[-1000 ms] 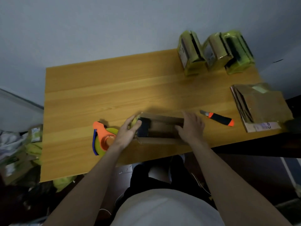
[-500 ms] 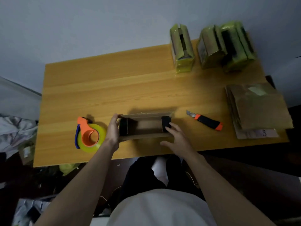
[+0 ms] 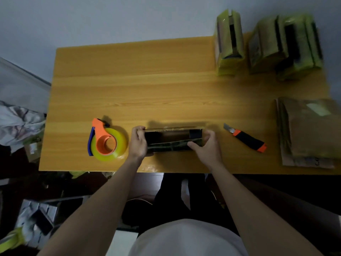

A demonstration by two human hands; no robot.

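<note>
A long, narrow brown cardboard box (image 3: 173, 138) lies lengthwise, left to right, on the counter (image 3: 147, 89) near its front edge. Its open top faces up, and the inside is dark, with a black piece at each end. The near wall looks glossy and creased. The left hand (image 3: 138, 143) grips its left end and the right hand (image 3: 208, 146) pinches its right end.

Head camera, single wide-angle view: high, looking steeply down.
Worn on the person's head, it faces forward and down over a wooden table (image 3: 129, 85), whose far edge meets the wall (image 3: 129, 19) in the upper frame. Close range: both forearms enter from the bottom edge, with the left hand (image 3: 138, 143) and right hand (image 3: 208, 146) at centre, gripping the ends of a cardboard box (image 3: 171, 139). The person's torso (image 3: 184, 239) fills the bottom centre, and floor clutter (image 3: 36, 224) lies lower left.
</note>
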